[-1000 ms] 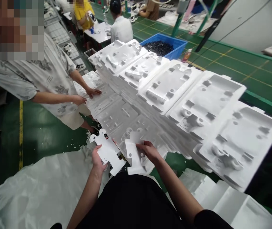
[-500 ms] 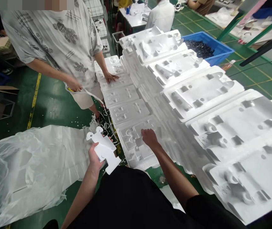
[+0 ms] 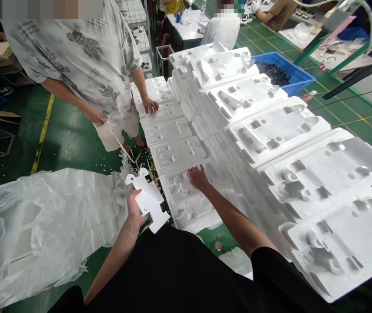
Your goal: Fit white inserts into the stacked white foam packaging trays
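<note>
My left hand [image 3: 135, 208] is closed around a white die-cut card [image 3: 149, 198] with two rounded ears at one end and notched edges; it looks like several layers. Over the nearest moulded white foam tray [image 3: 176, 184] is my right hand [image 3: 199, 178], fingers somewhat apart, nothing visible in them. Its fingertips are at the tray's recesses; whether they touch the foam is unclear. More low foam trays [image 3: 181, 152] continue in a row away from me.
Tall stacks of foam trays [image 3: 280, 126] stand to the right. Behind them is a blue bin [image 3: 298, 82] of dark parts. A clear plastic bag [image 3: 58, 230] lies at left. Opposite, a co-worker [image 3: 84, 65] holds a white strap, one hand on the trays.
My right hand has shifted slightly left over the tray, its fingers a little more spread. The card in my left hand appears slightly farther right. The co-worker's hand on the trays has moved slightly.
</note>
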The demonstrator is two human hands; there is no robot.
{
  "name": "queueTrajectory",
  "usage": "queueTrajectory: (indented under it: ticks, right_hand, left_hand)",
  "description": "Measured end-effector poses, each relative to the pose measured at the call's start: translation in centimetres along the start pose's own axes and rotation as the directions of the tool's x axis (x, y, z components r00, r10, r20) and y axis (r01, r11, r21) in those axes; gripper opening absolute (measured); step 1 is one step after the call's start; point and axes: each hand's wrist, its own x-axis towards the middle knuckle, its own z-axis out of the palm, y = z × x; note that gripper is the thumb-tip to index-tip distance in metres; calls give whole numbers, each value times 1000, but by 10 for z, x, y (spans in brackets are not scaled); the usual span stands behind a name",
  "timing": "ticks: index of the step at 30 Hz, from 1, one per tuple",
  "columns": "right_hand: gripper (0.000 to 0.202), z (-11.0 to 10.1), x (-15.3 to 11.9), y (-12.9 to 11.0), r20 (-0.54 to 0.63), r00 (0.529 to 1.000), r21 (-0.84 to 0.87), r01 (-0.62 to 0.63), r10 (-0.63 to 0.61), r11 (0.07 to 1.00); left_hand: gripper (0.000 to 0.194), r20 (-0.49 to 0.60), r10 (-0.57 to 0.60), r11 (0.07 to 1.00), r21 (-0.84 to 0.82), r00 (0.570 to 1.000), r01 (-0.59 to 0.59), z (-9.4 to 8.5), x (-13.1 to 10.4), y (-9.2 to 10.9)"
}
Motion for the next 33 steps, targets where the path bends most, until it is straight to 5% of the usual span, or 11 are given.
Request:
queueTrajectory:
  ticks: [16,33]
  right_hand:
    - [37,4,14,-7,1,999,-27,-49,49,998]
    - [35,11,13,-4,-33,999,-60,-24,22,998]
  left_hand:
    - [54,-9,9,1000,-7,1000,-9,-15,-1,1]
    - [55,-24,8,1000,16,1000,-7,-10,-4,4]
